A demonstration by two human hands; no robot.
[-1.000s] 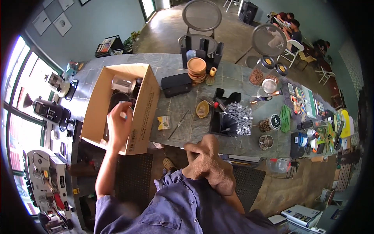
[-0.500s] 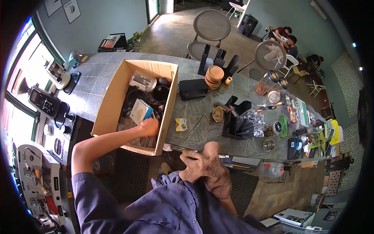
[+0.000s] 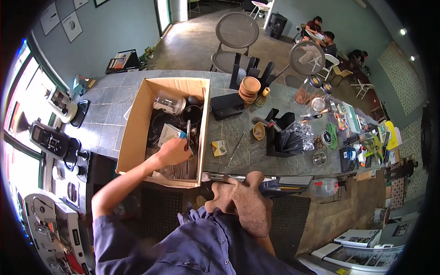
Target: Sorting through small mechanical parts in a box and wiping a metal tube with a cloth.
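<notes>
My left hand is inside the cardboard box, closed around a long, thin, dark metal utensil whose end sticks up past the fingers. Its exact kind is not clear. Just behind the hand lies a white-and-blue small carton. Farther back in the box are a clear jar and a black round vessel. A brown, rough-textured cloth is bunched over my right hand in front of my chest, at the counter's near edge. The cloth hides the fingers of that hand.
The grey tiled counter carries a black case, stacked terracotta pots, a bamboo whisk, a yellow packet and a black holder of wrapped items. Coffee grinders stand left. People sit far off.
My left hand has risen slightly within the box, and the thin utensil now stands upright in it. The brown cloth has shifted and bunched differently. The whole view has moved a little.
</notes>
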